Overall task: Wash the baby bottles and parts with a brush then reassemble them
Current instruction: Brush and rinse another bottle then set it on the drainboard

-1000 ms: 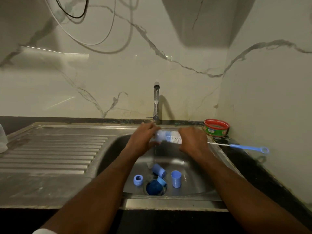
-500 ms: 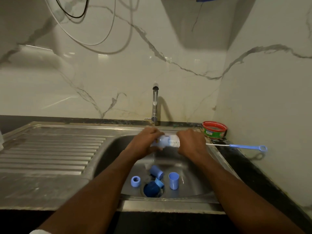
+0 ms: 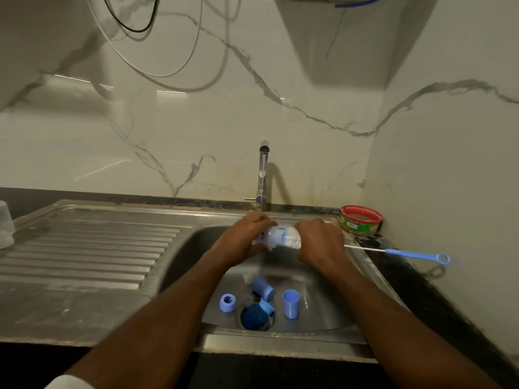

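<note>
The brush (image 3: 292, 240) bristles, exposed a second ago, now sit mostly inside the bottle (image 3: 276, 237). The right hand (image 3: 318, 241) has closed toward the left hand (image 3: 247, 238).

Red-rimmed green tub (image 3: 361, 220) in the counter corner, upright tap (image 3: 263, 178) against veined marble wall (image 3: 140, 130).

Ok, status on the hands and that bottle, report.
Left hand grips the bottle over the sink. Right hand holds the brush, bristles in the bottle. Blue parts wait below. Nothing in the way.
</note>
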{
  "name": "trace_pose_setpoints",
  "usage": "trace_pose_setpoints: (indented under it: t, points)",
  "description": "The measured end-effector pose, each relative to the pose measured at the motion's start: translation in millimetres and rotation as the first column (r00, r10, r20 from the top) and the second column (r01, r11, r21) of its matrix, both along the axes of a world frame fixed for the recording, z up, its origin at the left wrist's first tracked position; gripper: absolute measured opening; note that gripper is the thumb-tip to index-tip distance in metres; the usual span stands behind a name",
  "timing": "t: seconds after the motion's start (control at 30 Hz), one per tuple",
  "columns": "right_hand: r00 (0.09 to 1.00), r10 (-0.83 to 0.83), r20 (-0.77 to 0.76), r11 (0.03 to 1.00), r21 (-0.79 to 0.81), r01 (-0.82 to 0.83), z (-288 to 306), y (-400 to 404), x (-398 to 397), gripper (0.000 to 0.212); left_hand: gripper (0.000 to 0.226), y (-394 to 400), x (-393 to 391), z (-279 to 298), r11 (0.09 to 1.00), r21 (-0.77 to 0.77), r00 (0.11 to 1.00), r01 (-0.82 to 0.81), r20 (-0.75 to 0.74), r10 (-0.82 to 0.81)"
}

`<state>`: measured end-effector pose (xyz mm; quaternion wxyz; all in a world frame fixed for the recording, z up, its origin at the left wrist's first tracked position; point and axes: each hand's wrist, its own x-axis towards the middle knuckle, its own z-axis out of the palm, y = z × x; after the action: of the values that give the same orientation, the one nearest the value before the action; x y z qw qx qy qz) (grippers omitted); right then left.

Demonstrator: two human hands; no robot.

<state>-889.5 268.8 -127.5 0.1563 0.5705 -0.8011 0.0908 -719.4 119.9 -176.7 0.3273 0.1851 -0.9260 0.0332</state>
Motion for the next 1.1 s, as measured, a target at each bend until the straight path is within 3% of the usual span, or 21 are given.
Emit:
trace_pose_setpoints:
  t: [0.07, 0.13, 0.27, 0.3, 0.4, 0.57, 0.67, 0.83, 0.97, 1.1]
  points:
    - [1.0, 0.007, 0.013, 1.0, -0.001, -0.007, -1.7, -0.9, -0.9, 0.049, 0.056, -2.2, 0.3, 0.0, 0.999, -0.027, 1.0, 0.021, -0.013, -0.022]
    - [0.998, 0.017, 0.053, 0.999, -0.033, -0.015, -2.4, -1.1, -2.9, 0.05, 0.056, -7.1, 4.9, 1.4, 0.995, 0.037, 0.984, -0.088, -0.151, 0.093]
    - [1.0, 0.021, 0.006, 0.999, 0.027, -0.021, -2.2, -2.5, -2.8, 0.042, 0.054, 5.0, -3.5, 0.6, 0.995, -0.086, 0.997, 0.04, 0.068, -0.034]
    - [0.999, 0.024, 0.021, 1.0, 0.016, -0.024, -3.2, -2.2, -4.6, 0.043, 0.053, 4.4, -3.9, 2.5, 0.995, -0.095, 0.998, 0.044, 0.039, -0.04]
    - [0.989, 0.098, 0.107, 0.994, -0.058, -0.092, -6.9, -2.6, -9.4, 0.046, 0.057, -4.8, 2.1, 3.5, 0.995, -0.014, 0.986, -0.098, -0.135, 0.095]
    - [0.954, 0.292, 0.064, 0.957, -0.025, -0.291, -12.8, -10.0, 1.8, 0.059, 0.089, -9.6, 3.1, -11.3, 0.968, 0.011, 0.968, -0.249, -0.027, 0.25]
    - [0.946, 0.323, -0.01, 0.946, -0.031, -0.323, -13.6, -13.0, 4.9, 0.044, 0.096, -14.4, 3.2, -16.3, 0.935, 0.163, 0.948, -0.314, 0.002, 0.318]
    - [0.977, 0.204, -0.056, 0.968, -0.135, -0.21, -18.1, -20.2, 5.1, 0.019, 0.069, 3.5, -19.1, -10.7, 0.938, 0.297, 0.983, -0.177, 0.006, 0.183]
    - [0.996, 0.094, -0.004, 0.982, -0.167, -0.093, -18.6, -22.2, -3.0, 0.029, 0.079, 2.1, -24.4, -5.8, 0.947, 0.279, 0.987, -0.158, 0.026, 0.157]
    - [0.997, 0.03, -0.073, 0.99, -0.137, -0.04, -24.2, -21.7, -2.1, 0.031, 0.075, 0.8, -13.6, -4.6, 0.947, 0.281, 0.983, -0.155, 0.138, 0.12]
